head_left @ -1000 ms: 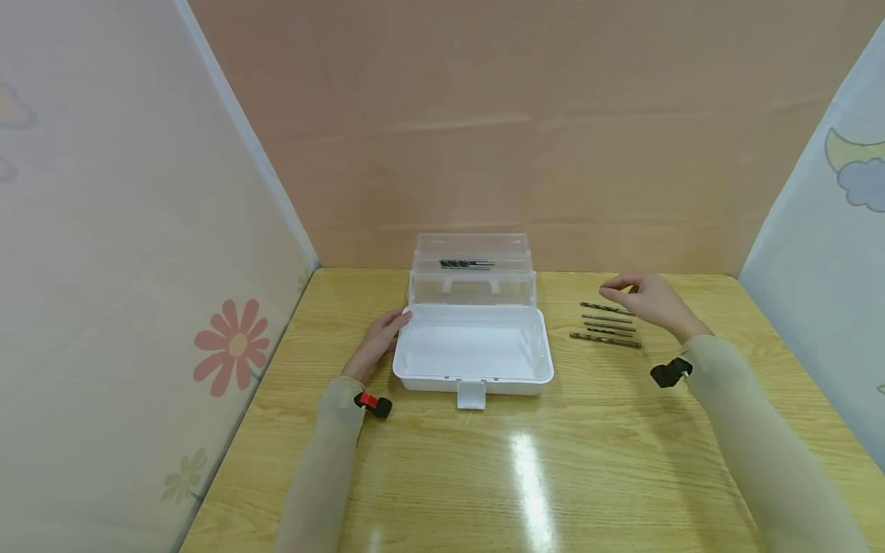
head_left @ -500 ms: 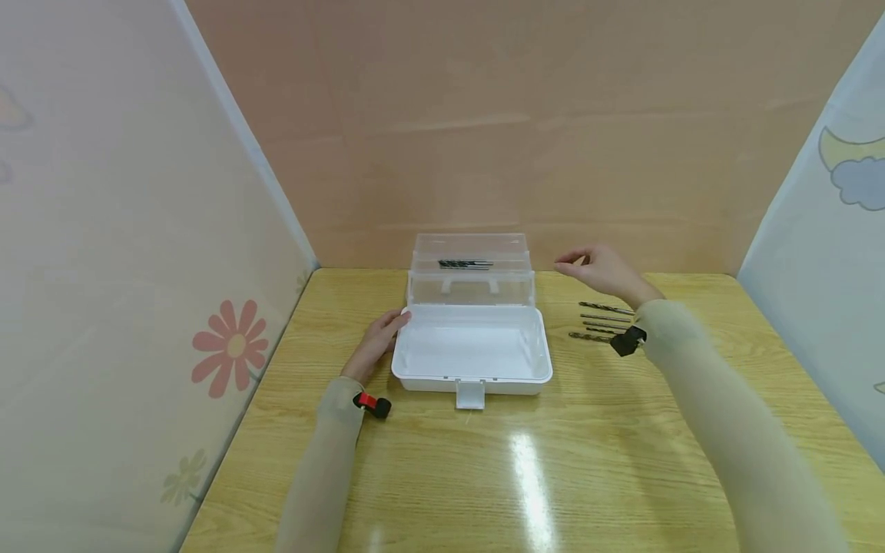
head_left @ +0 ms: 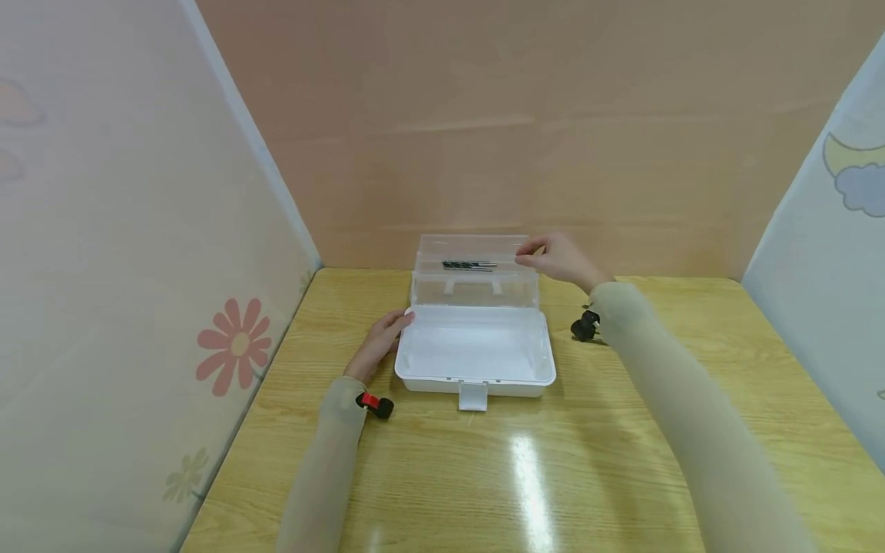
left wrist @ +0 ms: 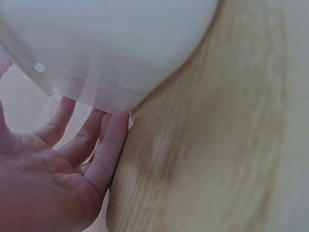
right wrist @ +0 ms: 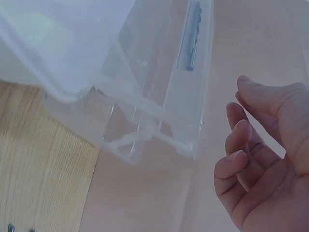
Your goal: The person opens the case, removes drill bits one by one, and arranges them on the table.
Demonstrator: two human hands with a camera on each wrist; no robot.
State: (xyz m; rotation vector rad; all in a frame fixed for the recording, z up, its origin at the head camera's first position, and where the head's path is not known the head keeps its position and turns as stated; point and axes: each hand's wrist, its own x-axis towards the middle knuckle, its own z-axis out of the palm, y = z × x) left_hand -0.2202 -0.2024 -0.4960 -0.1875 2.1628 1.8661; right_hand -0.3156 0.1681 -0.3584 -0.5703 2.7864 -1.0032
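A white plastic toolbox (head_left: 429, 384) stands unfolded on the table, its clear trays (head_left: 492, 293) raised at the back. Several dark drill bits (head_left: 465, 266) lie together in the upper clear tray, and a drill bit (right wrist: 194, 41) shows there in the right wrist view. At the box's left side my left hand (head_left: 379, 342) holds on, thumb over the rim and fingers (left wrist: 112, 140) against the outer wall. My right hand (head_left: 561, 259) hovers at the upper tray's right end, fingers loosely bent. Nothing shows between its fingertips in the right wrist view.
More drill bits (head_left: 593, 341) lie on the table right of the box, mostly hidden behind the right wrist camera (head_left: 585, 327) and sleeve. A latch (head_left: 473, 396) hangs from the box's front. A wall (head_left: 373, 169) rises right behind the table (head_left: 442, 476).
My right hand has moved left from above the loose drill bits to the upper tray's right end. My left hand stays on the box, which has not moved.
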